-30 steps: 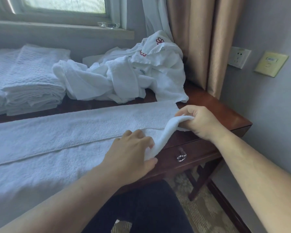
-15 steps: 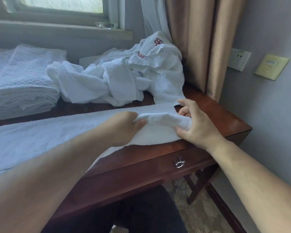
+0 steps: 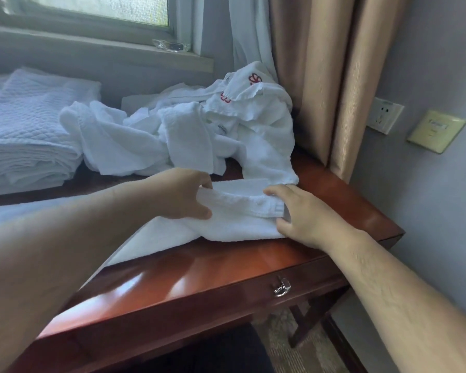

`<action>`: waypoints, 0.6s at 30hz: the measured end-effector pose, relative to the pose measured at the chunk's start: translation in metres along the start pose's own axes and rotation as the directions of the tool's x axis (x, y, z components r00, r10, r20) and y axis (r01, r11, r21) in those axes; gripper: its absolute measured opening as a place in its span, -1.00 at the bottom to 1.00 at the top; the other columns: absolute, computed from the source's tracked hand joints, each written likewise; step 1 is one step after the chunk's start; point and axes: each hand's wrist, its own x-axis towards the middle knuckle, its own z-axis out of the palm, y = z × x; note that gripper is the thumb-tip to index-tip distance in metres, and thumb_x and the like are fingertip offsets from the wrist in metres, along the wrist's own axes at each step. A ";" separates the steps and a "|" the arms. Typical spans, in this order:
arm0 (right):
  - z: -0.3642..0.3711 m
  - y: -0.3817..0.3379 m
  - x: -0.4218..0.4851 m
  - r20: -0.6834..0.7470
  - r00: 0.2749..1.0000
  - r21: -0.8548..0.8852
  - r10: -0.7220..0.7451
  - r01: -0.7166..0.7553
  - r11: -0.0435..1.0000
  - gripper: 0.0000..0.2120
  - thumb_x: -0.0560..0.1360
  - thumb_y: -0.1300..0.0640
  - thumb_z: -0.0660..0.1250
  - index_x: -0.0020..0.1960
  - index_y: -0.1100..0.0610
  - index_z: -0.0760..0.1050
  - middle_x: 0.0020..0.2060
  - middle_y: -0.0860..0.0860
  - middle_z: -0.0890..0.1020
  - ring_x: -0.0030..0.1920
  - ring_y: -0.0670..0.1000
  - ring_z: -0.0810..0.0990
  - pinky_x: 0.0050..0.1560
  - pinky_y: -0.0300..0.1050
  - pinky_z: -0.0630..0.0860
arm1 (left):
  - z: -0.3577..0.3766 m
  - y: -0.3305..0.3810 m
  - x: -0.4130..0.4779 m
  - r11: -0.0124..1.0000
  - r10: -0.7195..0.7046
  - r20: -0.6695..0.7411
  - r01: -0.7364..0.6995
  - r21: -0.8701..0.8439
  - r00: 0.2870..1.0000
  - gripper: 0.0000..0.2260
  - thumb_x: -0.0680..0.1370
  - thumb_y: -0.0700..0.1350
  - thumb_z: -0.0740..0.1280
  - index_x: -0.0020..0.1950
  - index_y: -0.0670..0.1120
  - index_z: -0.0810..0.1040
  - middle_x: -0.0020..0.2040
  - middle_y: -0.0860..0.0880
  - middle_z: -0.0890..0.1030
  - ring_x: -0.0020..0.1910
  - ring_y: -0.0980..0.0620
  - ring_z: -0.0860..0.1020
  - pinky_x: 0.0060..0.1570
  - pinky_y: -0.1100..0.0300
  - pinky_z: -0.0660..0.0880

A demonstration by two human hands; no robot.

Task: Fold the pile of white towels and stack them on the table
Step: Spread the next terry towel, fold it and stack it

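A long white towel (image 3: 234,227) lies across the wooden table (image 3: 205,275), its near edge lifted and folded over toward the far side. My left hand (image 3: 183,195) pinches that folded edge on its left. My right hand (image 3: 299,211) grips the same edge at the towel's right end, thumb under the hem. Behind them a crumpled pile of white towels (image 3: 183,130) with red flower embroidery lies at the back of the table. A stack of folded white towels (image 3: 30,141) sits at the back left.
Beige curtains (image 3: 328,76) hang at the back right beside a grey wall with a socket (image 3: 385,115) and a switch plate (image 3: 436,130). A window sill carries a glass ashtray (image 3: 171,45). The table's drawer has a metal pull (image 3: 281,288).
Both hands have carried the towel's near edge up and away from me, folding it lengthwise over the rest. The near strip of table is now bare wood.
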 end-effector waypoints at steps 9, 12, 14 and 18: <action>0.005 0.005 0.040 -0.181 0.912 0.369 0.369 -0.285 0.884 -0.58 0.65 -0.08 0.21 -0.24 0.19 0.47 -0.39 -0.01 0.56 -0.38 -0.05 0.50 -0.40 -0.16 0.34 | 0.014 -0.009 0.014 0.990 0.094 -0.207 -0.070 0.121 0.974 -0.83 0.58 0.16 0.19 0.02 0.13 0.49 -0.10 0.05 0.53 -0.15 -0.03 0.53 -0.27 0.14 0.41; 0.003 0.007 0.059 -0.158 0.891 0.371 0.425 -0.345 0.862 -0.57 0.66 -0.11 0.17 -0.21 0.19 0.47 -0.31 0.07 0.58 -0.28 0.10 0.53 -0.36 -0.05 0.34 | 0.015 -0.008 0.017 0.983 0.104 -0.245 -0.062 0.173 0.964 -0.89 0.56 0.09 0.18 -0.05 0.10 0.45 -0.17 0.10 0.46 -0.16 -0.05 0.50 -0.35 0.16 0.27; 0.003 0.006 0.068 -0.171 0.888 0.295 0.427 -0.367 0.882 -0.58 0.65 -0.11 0.17 -0.29 0.11 0.38 -0.34 0.03 0.53 -0.30 0.06 0.49 -0.37 -0.05 0.25 | 0.015 -0.010 0.018 0.989 0.059 -0.176 -0.034 0.145 0.983 -0.79 0.51 0.03 0.22 0.14 0.16 0.46 -0.06 0.11 0.47 -0.06 -0.03 0.50 -0.28 0.13 0.31; 0.008 -0.002 0.078 -0.159 0.864 0.042 0.477 -0.477 0.878 -0.69 0.61 -0.17 0.22 -0.16 0.03 0.44 -0.16 0.01 0.58 -0.12 0.12 0.57 -0.24 -0.02 0.40 | 0.019 -0.022 0.013 0.994 -0.036 -0.075 0.043 0.096 0.997 -0.60 0.47 0.01 0.28 0.31 0.17 0.36 0.08 0.15 0.47 0.01 0.03 0.45 -0.13 0.11 0.40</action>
